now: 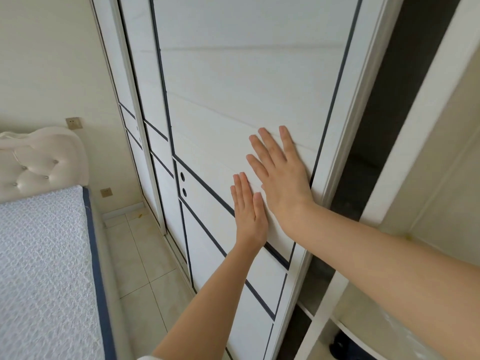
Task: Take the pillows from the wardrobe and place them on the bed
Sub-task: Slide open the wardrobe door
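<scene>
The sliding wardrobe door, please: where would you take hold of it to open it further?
Probably its exposed right edge, reached from the dark gap: the sliding wardrobe door shows no handle, so both hands, left hand and right hand, only press flat.

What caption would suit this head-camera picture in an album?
Both hands, left and right, press flat on the white sliding wardrobe door, a dark gap open beside it, the bed at left.
</scene>
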{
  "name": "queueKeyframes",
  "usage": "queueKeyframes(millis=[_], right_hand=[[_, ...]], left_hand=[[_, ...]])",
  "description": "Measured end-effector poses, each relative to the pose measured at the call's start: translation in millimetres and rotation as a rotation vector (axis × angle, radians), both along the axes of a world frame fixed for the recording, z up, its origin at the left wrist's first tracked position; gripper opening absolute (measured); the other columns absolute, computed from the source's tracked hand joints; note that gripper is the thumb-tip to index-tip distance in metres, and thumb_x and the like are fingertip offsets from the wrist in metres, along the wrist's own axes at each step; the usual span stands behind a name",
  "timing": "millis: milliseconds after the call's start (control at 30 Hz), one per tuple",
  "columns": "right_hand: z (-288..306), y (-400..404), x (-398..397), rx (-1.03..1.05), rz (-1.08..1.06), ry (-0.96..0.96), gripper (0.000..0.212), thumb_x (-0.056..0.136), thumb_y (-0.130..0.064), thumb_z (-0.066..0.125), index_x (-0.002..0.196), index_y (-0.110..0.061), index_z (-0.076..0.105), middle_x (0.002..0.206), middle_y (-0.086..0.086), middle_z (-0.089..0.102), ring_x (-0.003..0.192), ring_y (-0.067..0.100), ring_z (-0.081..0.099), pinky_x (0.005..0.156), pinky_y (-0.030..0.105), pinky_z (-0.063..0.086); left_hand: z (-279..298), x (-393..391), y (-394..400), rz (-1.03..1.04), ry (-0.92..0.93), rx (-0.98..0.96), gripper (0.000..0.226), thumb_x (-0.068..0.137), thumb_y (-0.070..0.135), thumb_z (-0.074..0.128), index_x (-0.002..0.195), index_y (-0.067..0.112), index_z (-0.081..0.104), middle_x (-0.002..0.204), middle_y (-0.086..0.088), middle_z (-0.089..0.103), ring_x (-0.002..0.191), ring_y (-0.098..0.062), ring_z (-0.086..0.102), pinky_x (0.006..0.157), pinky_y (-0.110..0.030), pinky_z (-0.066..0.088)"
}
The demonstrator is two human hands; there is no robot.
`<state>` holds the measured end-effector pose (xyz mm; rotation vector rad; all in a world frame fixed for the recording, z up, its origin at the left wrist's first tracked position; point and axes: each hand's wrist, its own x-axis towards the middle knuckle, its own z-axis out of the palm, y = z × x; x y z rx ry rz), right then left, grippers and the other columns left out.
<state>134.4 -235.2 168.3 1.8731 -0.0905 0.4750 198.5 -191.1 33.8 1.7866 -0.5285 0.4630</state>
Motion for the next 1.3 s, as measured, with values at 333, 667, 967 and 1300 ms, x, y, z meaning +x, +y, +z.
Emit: queueKeyframes(millis=[333, 667, 967, 1300], right_hand=[[2.4, 26.7, 71.7, 0.027, 0.046, 0.038, 0.076, 0.094, -0.056, 0.019, 0.151, -0.018, -0.014, 0.157, 0.016, -0.023, 0.141, 0.044, -0.024, 0.101, 0.069, -0.022], [4.9, 55.9, 154.4, -0.025, 0.072, 0.051, 0.068, 0.097, -0.049, 0.017, 0.152, -0.019, -0.011, 0.158, 0.017, -0.021, 0.141, 0.045, -0.022, 0.105, 0.068, -0.019], [3.9, 83.7, 224.1, -0.022, 0.071, 0.06, 0.068, 0.097, -0.048, 0.015, 0.151, -0.018, -0.012, 0.158, 0.017, -0.022, 0.14, 0.046, -0.023, 0.105, 0.069, -0.019], [1.4, 116.2, 313.5, -0.04, 0.061, 0.067, 0.073, 0.096, -0.053, 0.013, 0.15, -0.014, -0.014, 0.156, 0.022, -0.024, 0.138, 0.051, -0.024, 0.101, 0.073, -0.02]], left_hand=[[-4.9, 77.8, 27.0, -0.003, -0.025, -0.07, 0.057, 0.104, 0.037, 0.011, 0.154, 0.016, -0.005, 0.16, 0.014, -0.014, 0.15, -0.004, -0.016, 0.123, -0.038, -0.009], [-1.6, 160.1, 78.5, -0.078, 0.098, -0.072, 0.056, 0.108, 0.037, 0.02, 0.158, 0.023, -0.001, 0.166, 0.01, -0.01, 0.149, -0.002, -0.016, 0.122, -0.027, -0.008], [2.1, 230.1, 99.1, -0.051, 0.131, -0.09, 0.055, 0.109, 0.032, 0.02, 0.157, 0.021, -0.004, 0.163, 0.011, -0.014, 0.149, -0.004, -0.019, 0.123, -0.032, -0.009], [-0.5, 314.8, 122.9, 0.008, 0.109, -0.122, 0.052, 0.109, 0.031, 0.018, 0.156, 0.024, -0.004, 0.16, 0.018, -0.012, 0.148, 0.003, -0.017, 0.123, -0.031, -0.007]])
